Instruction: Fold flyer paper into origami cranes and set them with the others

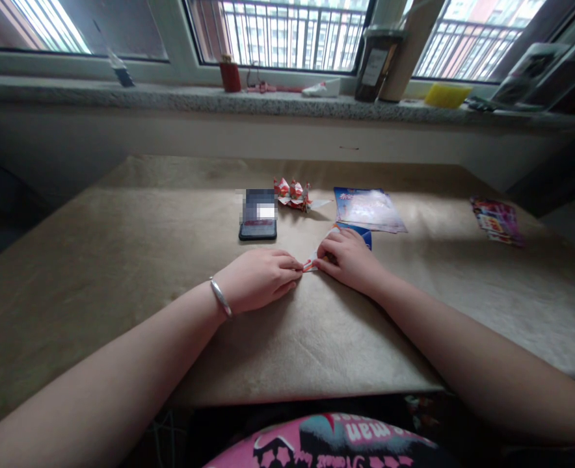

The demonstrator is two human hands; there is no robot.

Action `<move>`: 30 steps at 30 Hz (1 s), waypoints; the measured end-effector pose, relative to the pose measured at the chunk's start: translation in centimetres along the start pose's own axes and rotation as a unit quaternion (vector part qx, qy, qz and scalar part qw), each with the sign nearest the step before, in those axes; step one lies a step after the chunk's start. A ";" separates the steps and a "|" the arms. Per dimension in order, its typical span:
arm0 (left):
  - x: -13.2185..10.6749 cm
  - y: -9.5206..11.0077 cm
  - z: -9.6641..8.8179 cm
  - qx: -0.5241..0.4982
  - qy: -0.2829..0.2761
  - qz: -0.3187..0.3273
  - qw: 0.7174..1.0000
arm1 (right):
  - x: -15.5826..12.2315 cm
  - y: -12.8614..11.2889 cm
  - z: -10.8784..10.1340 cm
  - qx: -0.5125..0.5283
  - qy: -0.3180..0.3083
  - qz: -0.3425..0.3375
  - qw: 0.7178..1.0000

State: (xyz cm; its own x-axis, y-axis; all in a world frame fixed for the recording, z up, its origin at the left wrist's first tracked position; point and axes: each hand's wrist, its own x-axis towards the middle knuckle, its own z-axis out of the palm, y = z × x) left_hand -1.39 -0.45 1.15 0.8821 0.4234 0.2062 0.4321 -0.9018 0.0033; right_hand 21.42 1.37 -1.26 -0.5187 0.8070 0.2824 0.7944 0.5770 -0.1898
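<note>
A small folded piece of red, white and blue paper (311, 263) lies on the tan table (121, 260) between my hands. My left hand (258, 279), with a silver bangle at the wrist, pinches its left tip with curled fingers. My right hand (348, 259) presses down on the right part of the paper, fingers bent and closed over it. Most of the paper is hidden under my right hand; a blue corner (365, 234) shows behind it.
A dark phone (258, 214) lies just beyond my hands. Finished folded paper figures (293, 194) sit behind it, next to a stack of blue printed sheets (368, 209). A colourful leaflet (497, 221) lies far right. The windowsill holds a red cup (229, 75) and a yellow sponge (446, 95).
</note>
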 end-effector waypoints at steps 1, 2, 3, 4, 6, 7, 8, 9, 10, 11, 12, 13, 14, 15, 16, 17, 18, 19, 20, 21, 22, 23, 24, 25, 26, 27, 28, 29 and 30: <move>0.0 0.0 -0.1 -0.001 0.000 -0.001 1.000 | 0.0 0.0 0.0 0.004 0.002 0.001 1.000; 0.0 0.0 -0.2 -0.002 -0.001 -0.003 1.000 | 0.1 0.0 0.0 0.008 0.004 0.001 1.000; 0.1 0.0 -0.3 -0.004 -0.002 -0.005 1.000 | 0.1 0.1 0.0 0.012 0.007 0.002 1.000; 0.1 0.0 -0.3 -0.007 -0.002 -0.008 1.000 | 0.1 0.1 0.0 0.017 0.009 0.002 1.000; 0.1 0.1 -0.4 -0.017 -0.004 -0.016 1.000 | 0.1 0.1 0.0 0.026 0.011 0.004 1.000; 0.1 0.1 -0.4 -0.024 -0.006 -0.022 0.999 | 0.2 0.2 0.1 0.031 0.012 0.005 0.999; 0.1 0.2 -0.4 -0.031 -0.006 -0.032 0.999 | 0.2 0.2 0.1 0.035 0.013 0.006 0.999; 0.2 0.2 -0.4 -0.039 -0.004 -0.047 0.998 | 0.2 0.2 0.1 0.037 0.014 0.006 0.999; 0.2 0.3 -0.4 -0.046 -0.002 -0.065 0.997 | 0.2 0.3 0.1 0.039 0.015 0.005 0.999; 0.3 0.4 -0.4 -0.051 0.002 -0.085 0.995 | 0.2 0.3 0.1 0.039 0.015 0.004 0.999; 0.4 0.5 -0.3 -0.055 0.006 -0.102 0.993 | 0.2 0.3 0.1 0.037 0.015 0.002 0.999; 0.5 0.6 -0.2 -0.054 0.010 -0.111 0.992 | 0.2 0.3 0.2 0.036 0.014 0.001 0.999; 0.6 0.7 -0.2 -0.051 0.018 -0.110 0.992 | 0.2 0.2 0.2 0.035 0.014 0.000 0.999; 0.7 0.7 0.0 -0.046 0.026 -0.100 0.994 | 0.2 0.2 0.1 0.034 0.014 0.001 0.999; 0.8 0.7 0.1 -0.039 0.033 -0.084 0.995 | 0.3 0.2 0.1 0.034 0.014 0.001 0.999; 0.8 0.7 0.2 -0.031 0.039 -0.067 0.996 | 0.3 0.2 0.1 0.034 0.014 0.002 0.999; 0.9 0.7 0.3 -0.023 0.041 -0.052 0.998 | 0.3 0.2 0.1 0.034 0.015 0.003 0.999; 0.9 0.7 0.4 -0.014 0.039 -0.042 0.998 | 0.3 0.2 0.1 0.034 0.016 0.003 0.999; 1.0 0.7 0.4 -0.005 0.034 -0.037 0.999 | 0.4 0.2 0.1 0.034 0.017 0.002 0.999; 1.0 0.7 0.5 0.003 0.027 -0.036 0.999 | 0.4 0.2 0.1 0.034 0.017 0.002 0.999; 1.0 0.7 0.5 0.010 0.022 -0.036 0.999 | 0.4 0.2 0.1 0.035 0.016 0.001 0.999; 1.1 0.7 0.5 0.015 0.016 -0.036 0.999 | 0.4 0.2 0.1 0.035 0.015 0.002 0.999; 1.1 0.7 0.4 0.020 0.012 -0.035 0.999 | 0.5 0.2 0.1 0.036 0.013 0.002 0.999; 1.1 0.7 0.4 0.023 0.009 -0.032 0.999 | 0.5 0.2 0.1 0.036 0.012 0.003 0.999; 1.2 0.7 0.4 0.027 0.009 -0.029 0.999 | 0.5 0.2 0.1 0.037 0.010 0.004 0.999; 1.2 0.7 0.4 0.030 0.009 -0.026 0.999 | 0.5 0.2 0.1 0.038 0.009 0.005 0.999; 1.2 0.7 0.4 0.033 0.010 -0.022 0.999 | 0.5 0.2 0.1 0.039 0.008 0.006 0.999; 1.2 0.7 0.5 0.035 0.009 -0.018 0.999 | 0.5 0.2 0.1 0.039 0.008 0.006 0.999; 1.2 0.7 0.5 0.038 0.007 -0.015 0.999 | 0.5 0.2 0.1 0.039 0.009 0.007 0.999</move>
State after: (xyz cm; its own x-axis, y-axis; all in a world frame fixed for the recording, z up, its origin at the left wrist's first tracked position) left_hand 0.10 -0.50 0.96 0.8658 0.4493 0.2203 0.4726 -0.8789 -0.0647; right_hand 21.33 1.91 -1.28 -0.5021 0.8125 0.2962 0.7736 0.5751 -0.2660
